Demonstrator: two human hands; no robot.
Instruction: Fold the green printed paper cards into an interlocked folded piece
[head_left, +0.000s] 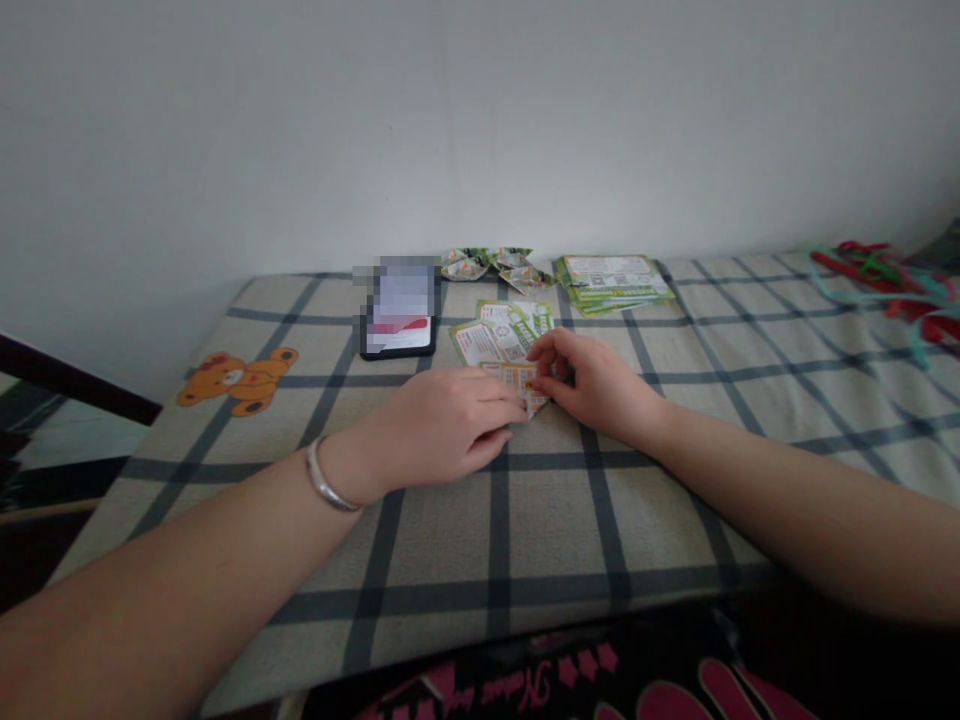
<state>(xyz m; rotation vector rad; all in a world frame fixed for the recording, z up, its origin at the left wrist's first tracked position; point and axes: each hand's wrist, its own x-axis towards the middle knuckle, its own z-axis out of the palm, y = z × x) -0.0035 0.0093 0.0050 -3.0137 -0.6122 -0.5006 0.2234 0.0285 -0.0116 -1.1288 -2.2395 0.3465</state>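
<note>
Between my hands, on the checked cloth, is a printed paper card [517, 375] in orange, white and green, partly covered by my fingers. My left hand [457, 420] lies over its near left side, fingers together on the paper. From the right, my right hand [592, 385] pinches the card's right edge between thumb and fingers. Just behind it, other green and white cards [514, 325] lie overlapping and flat. Farther back sit several folded paper pieces [499, 267] made of similar printed paper. To their right is a stack of flat printed cards [611, 280].
A phone [400, 310] with a lit screen lies at the back left, near the wall. A bear picture [238, 380] is on the checked tablecloth [442, 540] at the left. Tangled red and teal strips [892, 290] lie at the far right.
</note>
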